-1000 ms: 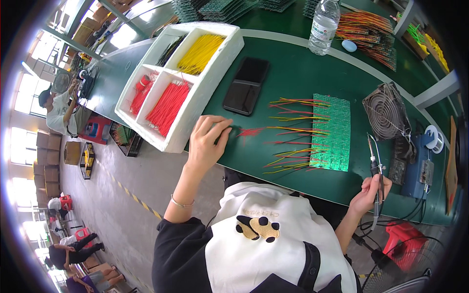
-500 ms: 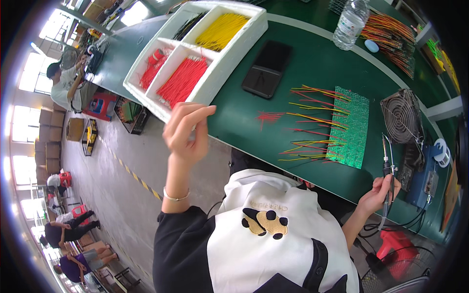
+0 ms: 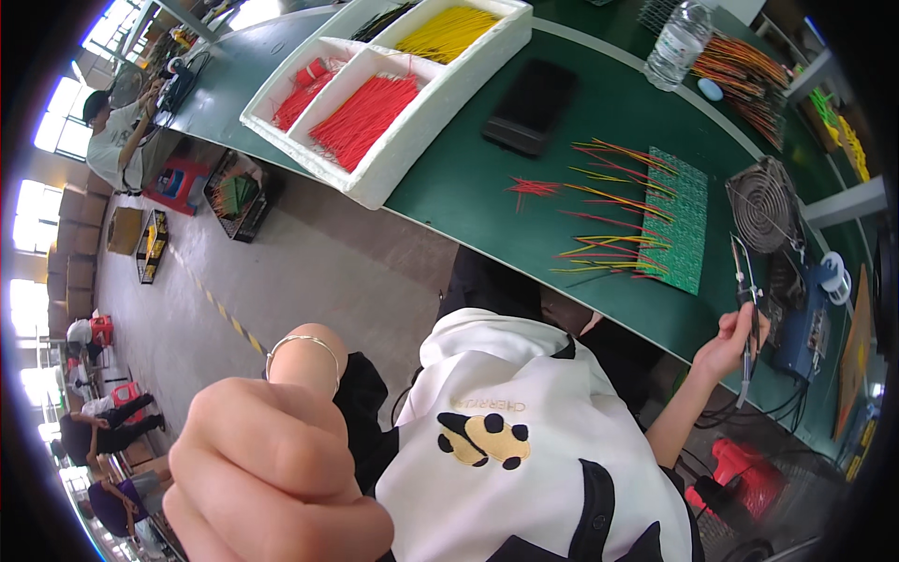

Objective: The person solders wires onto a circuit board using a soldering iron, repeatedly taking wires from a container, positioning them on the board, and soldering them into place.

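My left hand (image 3: pixel 272 473) is curled into a fist, large and close in the lower left, a thin bracelet (image 3: pixel 304 342) on its wrist. The inside of its fingers is hidden, so whatever it may hold cannot be seen. At the right, my right hand (image 3: pixel 726 345) grips a soldering iron (image 3: pixel 746 318) with its tip pointing up and away. Left of the iron lies a green circuit panel (image 3: pixel 682 220), with red, yellow and dark wires (image 3: pixel 604 194) sticking out past its left edge. A small heap of short red wires (image 3: pixel 534 187) rests beside them on the green table (image 3: pixel 449 192).
A white foam box (image 3: pixel 389 178) holds red, yellow and black wires in compartments. Around the table are a dark phone (image 3: pixel 531 106), a water bottle (image 3: pixel 676 47), wire bundles (image 3: pixel 740 80), a fan (image 3: pixel 761 206) and a blue soldering station (image 3: pixel 801 328). Other people are at the far left.
My left hand has swung from beside the foam box down and toward me, closing into a fist. The view has shifted slightly. My right hand still holds the soldering iron.
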Demonstrator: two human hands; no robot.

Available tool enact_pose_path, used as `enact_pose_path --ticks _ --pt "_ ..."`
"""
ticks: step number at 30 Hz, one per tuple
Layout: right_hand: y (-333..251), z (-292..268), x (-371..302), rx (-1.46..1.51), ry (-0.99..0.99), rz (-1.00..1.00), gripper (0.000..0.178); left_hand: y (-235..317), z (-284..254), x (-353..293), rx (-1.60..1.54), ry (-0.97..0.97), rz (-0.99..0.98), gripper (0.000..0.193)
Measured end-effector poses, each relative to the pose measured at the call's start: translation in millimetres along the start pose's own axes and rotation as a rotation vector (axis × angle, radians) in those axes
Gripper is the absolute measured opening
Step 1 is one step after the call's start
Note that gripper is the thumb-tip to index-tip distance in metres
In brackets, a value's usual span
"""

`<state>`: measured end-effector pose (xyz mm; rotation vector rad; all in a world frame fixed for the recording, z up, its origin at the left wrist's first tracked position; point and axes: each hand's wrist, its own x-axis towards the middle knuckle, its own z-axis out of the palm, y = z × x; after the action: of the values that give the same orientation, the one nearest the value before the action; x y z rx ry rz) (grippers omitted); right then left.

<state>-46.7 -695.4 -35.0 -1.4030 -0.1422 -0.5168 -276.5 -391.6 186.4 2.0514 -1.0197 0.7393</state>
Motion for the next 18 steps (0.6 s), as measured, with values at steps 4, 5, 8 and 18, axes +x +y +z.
enact_pose_path --ticks 4,5,8,18 --pt "-2 1 0 -0.003 0.037 -0.035 0.012 -4 29 10 -0.065 0.236 0.133 0.005" --pt "-2 2 0 0.0 0.047 -0.037 0.012 3 33 7 -0.064 0.235 0.15 0.005" --pt "-7 3 -1 -0.01 0.064 -0.021 0.014 -12 32 10 -0.342 0.269 0.424 0.003" --pt "-5 -7 -1 -0.005 0.163 -0.063 0.014 -108 36 -37 0.081 0.349 -0.534 0.002"
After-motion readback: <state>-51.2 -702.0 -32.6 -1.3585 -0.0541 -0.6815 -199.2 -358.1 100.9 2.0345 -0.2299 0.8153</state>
